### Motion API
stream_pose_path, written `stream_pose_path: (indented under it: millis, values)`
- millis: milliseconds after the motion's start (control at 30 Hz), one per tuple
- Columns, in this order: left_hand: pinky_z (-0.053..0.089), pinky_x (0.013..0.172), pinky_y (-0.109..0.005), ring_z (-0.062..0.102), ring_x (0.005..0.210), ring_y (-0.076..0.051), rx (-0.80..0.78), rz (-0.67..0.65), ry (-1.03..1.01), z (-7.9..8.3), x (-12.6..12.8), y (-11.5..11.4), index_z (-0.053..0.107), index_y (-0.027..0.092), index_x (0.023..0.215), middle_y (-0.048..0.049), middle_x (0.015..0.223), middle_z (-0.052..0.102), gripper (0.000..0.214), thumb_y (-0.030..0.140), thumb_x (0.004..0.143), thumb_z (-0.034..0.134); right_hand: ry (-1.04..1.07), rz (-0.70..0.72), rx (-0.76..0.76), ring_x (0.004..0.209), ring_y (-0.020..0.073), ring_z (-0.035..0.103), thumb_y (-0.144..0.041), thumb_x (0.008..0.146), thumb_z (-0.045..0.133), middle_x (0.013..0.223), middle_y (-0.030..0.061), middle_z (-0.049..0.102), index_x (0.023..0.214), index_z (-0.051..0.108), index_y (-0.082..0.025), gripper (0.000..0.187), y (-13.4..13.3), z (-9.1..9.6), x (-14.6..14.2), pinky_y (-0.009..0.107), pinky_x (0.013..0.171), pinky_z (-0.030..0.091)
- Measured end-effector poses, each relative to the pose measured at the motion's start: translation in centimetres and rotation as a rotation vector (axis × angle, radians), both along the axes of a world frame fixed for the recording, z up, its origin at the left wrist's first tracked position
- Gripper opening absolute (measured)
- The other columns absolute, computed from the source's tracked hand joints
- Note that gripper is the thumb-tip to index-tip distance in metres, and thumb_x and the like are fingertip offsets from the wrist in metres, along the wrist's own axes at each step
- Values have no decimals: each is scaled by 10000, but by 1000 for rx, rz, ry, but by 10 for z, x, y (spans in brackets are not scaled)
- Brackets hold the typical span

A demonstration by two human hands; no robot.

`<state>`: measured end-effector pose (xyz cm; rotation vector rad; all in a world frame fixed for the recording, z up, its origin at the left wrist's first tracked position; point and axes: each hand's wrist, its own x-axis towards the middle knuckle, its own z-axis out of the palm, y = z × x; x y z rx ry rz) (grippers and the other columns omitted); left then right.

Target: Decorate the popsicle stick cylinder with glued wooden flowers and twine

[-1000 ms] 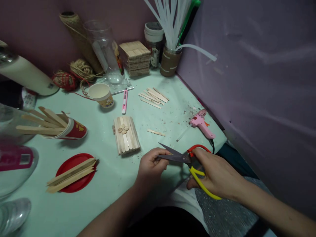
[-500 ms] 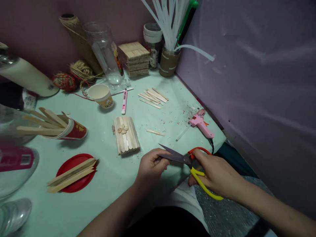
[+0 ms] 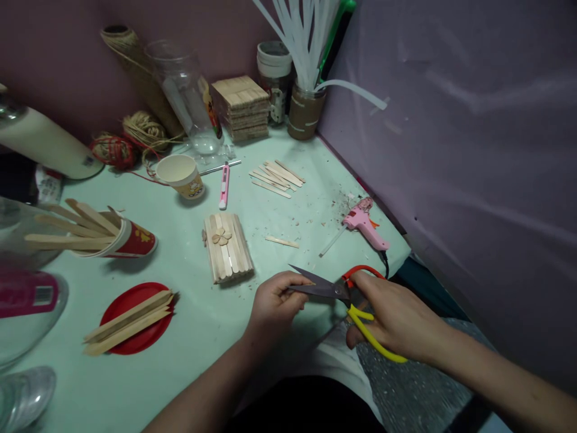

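My right hand (image 3: 392,313) grips scissors (image 3: 324,290) with one red and one yellow handle loop. Their dark blades are parted and point left. At the blades, my left hand (image 3: 274,305) is closed in a pinch; whatever its fingertips hold is too small and hidden to make out. Just beyond the left hand, a box-like piece covered in wooden craft sticks (image 3: 229,252) carries a small wooden flower (image 3: 222,236). A single thin stick (image 3: 282,242) lies to its right, with a loose pile of thin sticks (image 3: 277,178) farther back.
A pink glue gun (image 3: 367,225) rests near the right edge. Left are a paper cup of wide sticks (image 3: 139,239) and a red plate (image 3: 135,346) with sticks on it. Behind stand a pink cutter (image 3: 224,187), a paper cup (image 3: 180,171) and stacked stick squares (image 3: 243,108).
The view has turned slightly, so the table things sit a little farther left in the picture. Both hands and the scissors keep nearly the same pose.
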<state>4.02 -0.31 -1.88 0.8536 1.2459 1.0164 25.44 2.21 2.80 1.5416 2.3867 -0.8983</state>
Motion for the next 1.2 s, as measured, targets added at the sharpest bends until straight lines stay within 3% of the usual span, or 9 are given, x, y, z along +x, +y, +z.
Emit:
stream_pose_path:
  millis: [267,567,733,867,933,1033,1200]
  values:
    - [431,491,-199,544,499,-89,-76,12,-20,1,1,2,711,160,720,35,562,605,167,130,601,598,-7,21,-2,833,304,676,-508,734,720,894,79,689,931,465,-222,430,0,-1,2,344,622,443]
    - [424,493,-215,525,492,-95,-107,14,-59,5,3,4,688,153,663,21,529,599,62,198,622,673,-71,45,19,741,288,668,-464,799,657,796,50,681,938,458,-238,332,-1,-3,4,298,555,358]
    - [436,528,-226,529,512,-88,-184,21,-132,-2,3,4,727,132,711,-34,606,673,193,315,665,768,216,-211,-102,556,157,483,-427,814,609,608,-63,469,781,345,-260,314,1,-6,2,262,518,331]
    - [402,521,-207,517,521,-69,-287,38,-224,-5,3,5,741,125,724,-60,669,703,287,397,658,805,429,-425,-129,569,125,387,-467,804,626,636,-77,380,757,337,-257,360,2,-15,-6,253,531,362]
    - [373,503,-198,506,514,-61,-331,36,-247,-3,3,5,743,123,720,-55,664,696,316,417,634,822,490,-485,-148,568,122,392,-476,768,677,644,-80,391,780,359,-258,386,2,-19,-13,252,523,373]
    - [349,493,-198,496,511,-58,-369,34,-250,-1,3,6,739,118,713,-52,663,690,340,428,610,834,632,-557,-175,593,131,470,-466,737,719,720,-49,531,814,375,-259,409,3,-18,-26,259,524,402]
    - [353,502,-205,486,512,-64,-332,30,-257,-4,3,5,712,124,705,-36,636,670,347,436,614,834,779,-577,-159,670,143,560,-370,771,704,887,23,652,881,480,-235,284,5,-9,-46,260,542,413]
